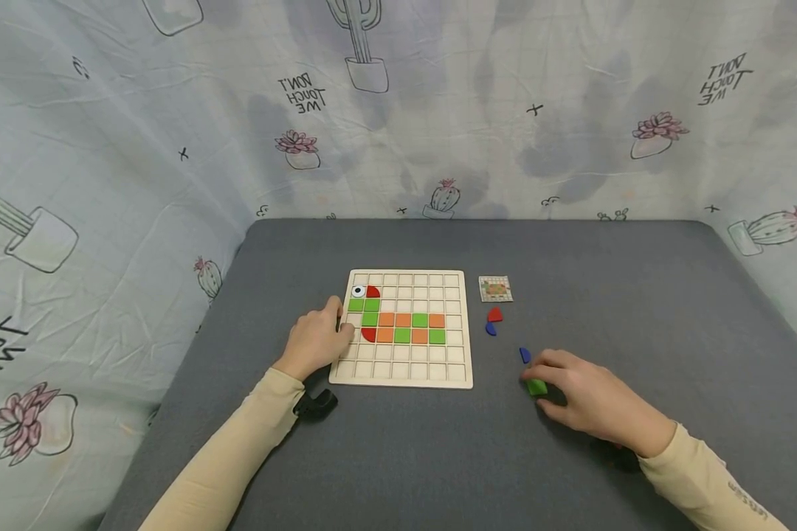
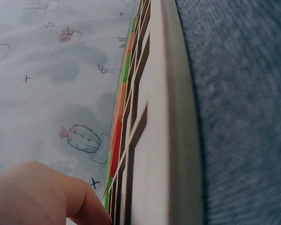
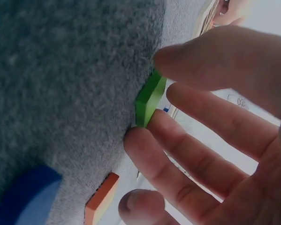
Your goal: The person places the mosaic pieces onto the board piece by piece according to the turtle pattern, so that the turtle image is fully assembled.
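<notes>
A square wooden grid board [image 1: 432, 369] lies flat, with green, orange and red tiles and an eye piece set in some of its cells. At the board's left edge, my left hand [image 1: 315, 341] grips the rim, its thumb over the edge cells; the left wrist view catches only part of this hand [image 2: 51, 194]. To the right of the board, my right hand [image 1: 587, 394] pinches a green square tile [image 1: 536, 387] just at the table surface. The right wrist view has the green tile [image 3: 149, 99] tilted between thumb and fingertips.
A small picture card [image 1: 495, 289] lies right of the board. Below it are a red piece [image 1: 494, 315] and a blue piece [image 1: 491, 329]; another blue piece [image 1: 525, 355] sits near my right fingers. An orange tile [image 3: 100, 199] and a blue piece [image 3: 30, 197] appear under my right hand.
</notes>
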Demonstrator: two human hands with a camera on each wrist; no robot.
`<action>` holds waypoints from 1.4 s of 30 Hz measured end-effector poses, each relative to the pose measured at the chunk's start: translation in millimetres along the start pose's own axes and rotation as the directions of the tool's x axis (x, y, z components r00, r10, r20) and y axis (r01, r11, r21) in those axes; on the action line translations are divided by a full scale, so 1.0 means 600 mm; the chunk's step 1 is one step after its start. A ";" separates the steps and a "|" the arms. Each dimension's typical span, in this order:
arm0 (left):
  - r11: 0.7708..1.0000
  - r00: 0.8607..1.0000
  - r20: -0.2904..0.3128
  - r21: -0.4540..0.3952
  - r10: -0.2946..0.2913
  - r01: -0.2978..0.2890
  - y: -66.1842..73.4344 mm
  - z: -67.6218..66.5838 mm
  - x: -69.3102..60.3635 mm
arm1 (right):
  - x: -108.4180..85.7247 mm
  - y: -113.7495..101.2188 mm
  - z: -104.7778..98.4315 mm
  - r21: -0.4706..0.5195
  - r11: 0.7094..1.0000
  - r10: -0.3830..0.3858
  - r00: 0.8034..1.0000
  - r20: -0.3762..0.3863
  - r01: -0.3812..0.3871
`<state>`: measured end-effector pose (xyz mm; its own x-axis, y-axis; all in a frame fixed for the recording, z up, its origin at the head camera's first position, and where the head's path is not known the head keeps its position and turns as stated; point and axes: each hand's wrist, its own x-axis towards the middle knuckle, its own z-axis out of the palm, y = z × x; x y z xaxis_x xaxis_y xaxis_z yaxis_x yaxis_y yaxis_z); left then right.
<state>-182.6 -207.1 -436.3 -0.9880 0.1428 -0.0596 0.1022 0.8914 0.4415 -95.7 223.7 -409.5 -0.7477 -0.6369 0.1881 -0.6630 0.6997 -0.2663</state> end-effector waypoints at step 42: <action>1.000 1.000 -0.003 0.001 -0.008 0.008 0.002 -0.002 0.001 | 0.229 -0.002 0.006 0.153 0.987 -0.048 0.998 -0.032 0.053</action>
<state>-183.2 -206.5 -435.0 -0.9890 0.1348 -0.0604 0.0949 0.8929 0.4401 -197.4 134.0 -386.6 -0.7157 -0.6592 0.2308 -0.6878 0.6076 -0.3973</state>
